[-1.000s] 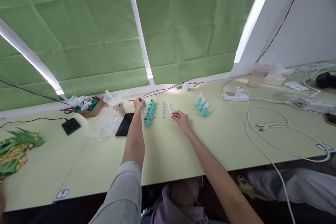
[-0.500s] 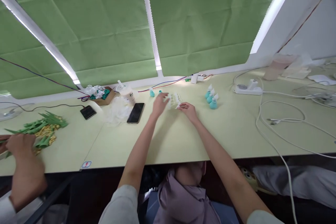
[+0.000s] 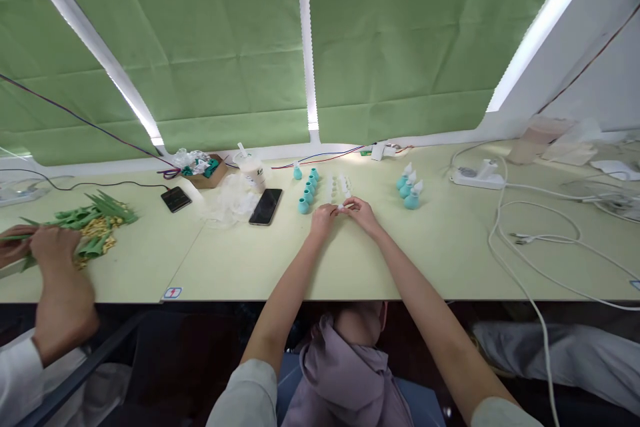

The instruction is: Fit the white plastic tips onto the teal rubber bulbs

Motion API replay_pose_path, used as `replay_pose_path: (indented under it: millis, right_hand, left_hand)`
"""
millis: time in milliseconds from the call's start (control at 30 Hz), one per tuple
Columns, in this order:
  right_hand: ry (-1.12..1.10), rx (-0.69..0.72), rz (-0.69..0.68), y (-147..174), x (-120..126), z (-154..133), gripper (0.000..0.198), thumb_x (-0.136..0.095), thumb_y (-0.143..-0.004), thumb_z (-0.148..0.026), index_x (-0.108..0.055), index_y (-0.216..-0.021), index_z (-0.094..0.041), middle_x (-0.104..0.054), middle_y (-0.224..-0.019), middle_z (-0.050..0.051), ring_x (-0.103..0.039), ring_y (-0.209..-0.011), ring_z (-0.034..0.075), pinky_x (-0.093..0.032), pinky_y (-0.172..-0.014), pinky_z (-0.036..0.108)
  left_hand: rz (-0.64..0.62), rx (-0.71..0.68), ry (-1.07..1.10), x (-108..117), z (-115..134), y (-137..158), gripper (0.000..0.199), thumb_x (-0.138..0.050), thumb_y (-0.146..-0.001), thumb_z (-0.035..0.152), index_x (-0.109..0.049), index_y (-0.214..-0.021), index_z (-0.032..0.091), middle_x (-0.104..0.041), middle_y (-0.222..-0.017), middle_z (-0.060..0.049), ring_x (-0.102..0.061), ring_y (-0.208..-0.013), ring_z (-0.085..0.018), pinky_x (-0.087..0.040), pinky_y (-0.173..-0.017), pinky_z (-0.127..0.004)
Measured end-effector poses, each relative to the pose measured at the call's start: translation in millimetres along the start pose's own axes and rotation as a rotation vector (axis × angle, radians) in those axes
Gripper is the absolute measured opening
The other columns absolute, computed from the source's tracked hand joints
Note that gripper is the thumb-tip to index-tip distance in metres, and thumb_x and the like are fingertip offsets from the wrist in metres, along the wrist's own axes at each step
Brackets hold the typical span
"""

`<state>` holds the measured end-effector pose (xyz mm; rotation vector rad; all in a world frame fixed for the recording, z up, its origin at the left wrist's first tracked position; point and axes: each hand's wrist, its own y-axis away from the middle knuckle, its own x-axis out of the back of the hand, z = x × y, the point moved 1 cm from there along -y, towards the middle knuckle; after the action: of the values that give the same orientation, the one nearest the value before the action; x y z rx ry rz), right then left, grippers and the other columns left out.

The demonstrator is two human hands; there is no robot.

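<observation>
On the pale-yellow counter [image 3: 475,247], a row of open round teal pots [image 3: 309,191] is standing between a flat black phone [image 3: 266,207] on its left and white plastic strips [image 3: 329,188] on its right. Three round teal bottles with pointed white tops [image 3: 405,191] are standing farther right.

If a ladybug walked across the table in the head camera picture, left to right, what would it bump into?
Green pieces, small black device, black phone, row of open teal bottles, left hand, right hand, three white-tipped teal bottles, white power strip.
</observation>
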<state>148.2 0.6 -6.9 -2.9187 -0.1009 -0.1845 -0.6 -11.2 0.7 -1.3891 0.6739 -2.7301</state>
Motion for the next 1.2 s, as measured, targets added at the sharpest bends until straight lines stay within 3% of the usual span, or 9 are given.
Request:
replay_pose_path:
  millis: [133,267,400,567,1000,1200]
  right_hand:
    - [-0.01,0.023,0.033,6,-8,-4,0.032,-0.057,-0.074,-0.048,-0.064,-0.09,-0.022,-0.068,-0.091,0.004,-0.063,-0.074,0.017,-0.049,-0.063,0.028]
    - [0.028,0.112,0.103,9,-13,-4,0.034,-0.057,-0.078,-0.043,-0.065,-0.105,-0.025,-0.067,-0.108,0.005,-0.064,-0.086,0.019,-0.051,-0.073,0.032]
    - [0.051,0.173,0.16,9,-14,-3,0.027,-0.058,-0.078,-0.04,-0.071,-0.095,-0.024,-0.068,-0.108,0.005,-0.061,-0.101,0.022,-0.051,-0.075,0.033]
    - [0.083,0.222,0.235,12,-12,-7,0.021,-0.062,-0.075,-0.039,-0.073,-0.087,-0.025,-0.07,-0.1,0.005,-0.063,-0.096,0.021,-0.053,-0.07,0.032]
    - [-0.061,0.174,0.29,11,-10,-10,0.021,-0.069,-0.068,-0.04,-0.072,-0.076,-0.021,-0.07,-0.087,0.005,-0.064,-0.088,0.02,-0.054,-0.077,0.034]
    - [-0.11,0.111,0.305,6,-6,-10,0.019,-0.07,-0.065,-0.039,-0.07,-0.068,-0.02,-0.07,-0.081,0.005,-0.065,-0.084,0.02,-0.052,-0.078,0.034]
  left_hand:
    - [0.07,0.029,0.052,2,-3,-1,0.023,-0.049,-0.086,0.023,-0.069,-0.075,0.018,-0.065,-0.07,-0.003,-0.054,-0.065,-0.011,-0.034,-0.059,-0.022]
    - [0.111,0.021,0.135,2,-5,-3,0.023,-0.049,-0.086,0.024,-0.069,-0.077,0.018,-0.065,-0.069,-0.002,-0.054,-0.062,-0.011,-0.036,-0.061,-0.022]
    - [0.109,0.012,0.152,-2,-4,-3,0.026,-0.048,-0.087,0.025,-0.068,-0.071,0.017,-0.065,-0.067,-0.002,-0.053,-0.061,-0.011,-0.036,-0.061,-0.022]
    - [0.095,0.039,0.151,-2,-1,-4,0.029,-0.047,-0.087,0.025,-0.068,-0.07,0.017,-0.065,-0.065,-0.003,-0.052,-0.059,-0.011,-0.036,-0.06,-0.023]
    - [0.106,0.094,0.26,-2,6,-3,0.03,-0.051,-0.085,0.031,-0.069,-0.067,0.016,-0.065,-0.062,-0.002,-0.053,-0.057,-0.011,-0.039,-0.061,-0.022]
    - [0.101,0.052,0.225,-3,7,-3,0.028,-0.051,-0.085,0.03,-0.07,-0.071,0.016,-0.064,-0.062,-0.002,-0.053,-0.057,-0.01,-0.037,-0.061,-0.022]
